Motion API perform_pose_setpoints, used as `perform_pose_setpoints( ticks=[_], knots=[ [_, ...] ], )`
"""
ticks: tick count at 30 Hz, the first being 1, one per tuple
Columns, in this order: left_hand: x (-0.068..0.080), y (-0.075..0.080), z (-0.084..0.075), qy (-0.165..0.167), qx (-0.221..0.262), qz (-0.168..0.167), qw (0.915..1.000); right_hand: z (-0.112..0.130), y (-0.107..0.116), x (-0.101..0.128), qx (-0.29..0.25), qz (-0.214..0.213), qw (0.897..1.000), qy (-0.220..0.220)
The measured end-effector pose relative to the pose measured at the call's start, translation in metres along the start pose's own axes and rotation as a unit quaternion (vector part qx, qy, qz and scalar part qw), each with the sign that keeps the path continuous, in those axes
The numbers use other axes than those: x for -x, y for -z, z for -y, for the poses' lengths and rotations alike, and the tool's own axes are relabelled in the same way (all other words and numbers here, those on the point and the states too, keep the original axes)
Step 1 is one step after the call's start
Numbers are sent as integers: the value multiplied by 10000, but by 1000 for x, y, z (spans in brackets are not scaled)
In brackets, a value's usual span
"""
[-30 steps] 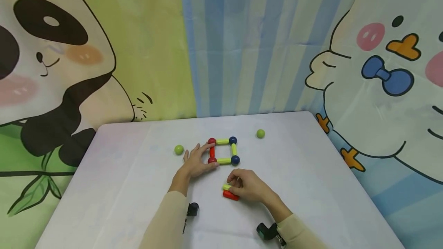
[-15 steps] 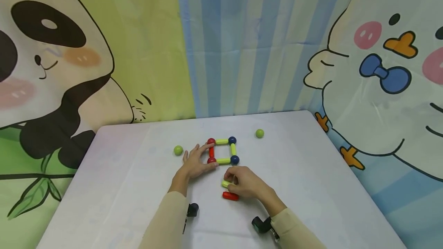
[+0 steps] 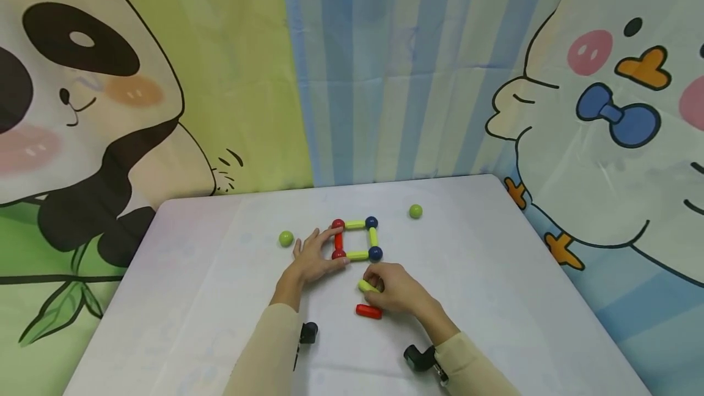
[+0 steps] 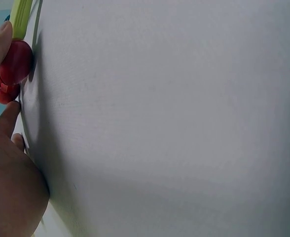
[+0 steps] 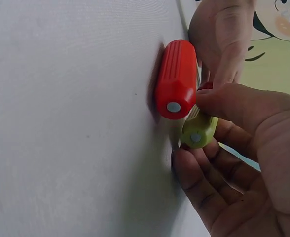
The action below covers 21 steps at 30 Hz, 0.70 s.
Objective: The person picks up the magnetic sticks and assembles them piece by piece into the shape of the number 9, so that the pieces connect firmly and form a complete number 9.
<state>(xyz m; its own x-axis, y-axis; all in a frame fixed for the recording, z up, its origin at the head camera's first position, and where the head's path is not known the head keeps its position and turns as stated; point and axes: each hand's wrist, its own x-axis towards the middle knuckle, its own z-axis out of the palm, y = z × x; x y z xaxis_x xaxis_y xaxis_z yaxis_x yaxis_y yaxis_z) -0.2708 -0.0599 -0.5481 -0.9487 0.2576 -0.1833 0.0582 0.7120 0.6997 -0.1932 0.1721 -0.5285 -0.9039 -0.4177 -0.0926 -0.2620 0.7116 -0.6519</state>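
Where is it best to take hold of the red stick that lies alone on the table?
Probably pinch the red stick at its middle, from above, with thumb and finger on its two long sides. It lies flat on the table; its flat ends, each with a small metal disc, stay free.

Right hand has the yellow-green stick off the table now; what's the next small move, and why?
Probably carry the yellow-green stick up to the near blue ball. The right hand pinches it just below the square, which the left hand touches at its red side.
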Motion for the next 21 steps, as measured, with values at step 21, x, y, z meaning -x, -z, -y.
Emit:
perform_pose_setpoints(
  ticks=[21],
  knots=[
    [-2, 0, 0, 55, -48, 56, 10000, -17, 4, 4, -855, -970, 9899, -580]
  ],
)
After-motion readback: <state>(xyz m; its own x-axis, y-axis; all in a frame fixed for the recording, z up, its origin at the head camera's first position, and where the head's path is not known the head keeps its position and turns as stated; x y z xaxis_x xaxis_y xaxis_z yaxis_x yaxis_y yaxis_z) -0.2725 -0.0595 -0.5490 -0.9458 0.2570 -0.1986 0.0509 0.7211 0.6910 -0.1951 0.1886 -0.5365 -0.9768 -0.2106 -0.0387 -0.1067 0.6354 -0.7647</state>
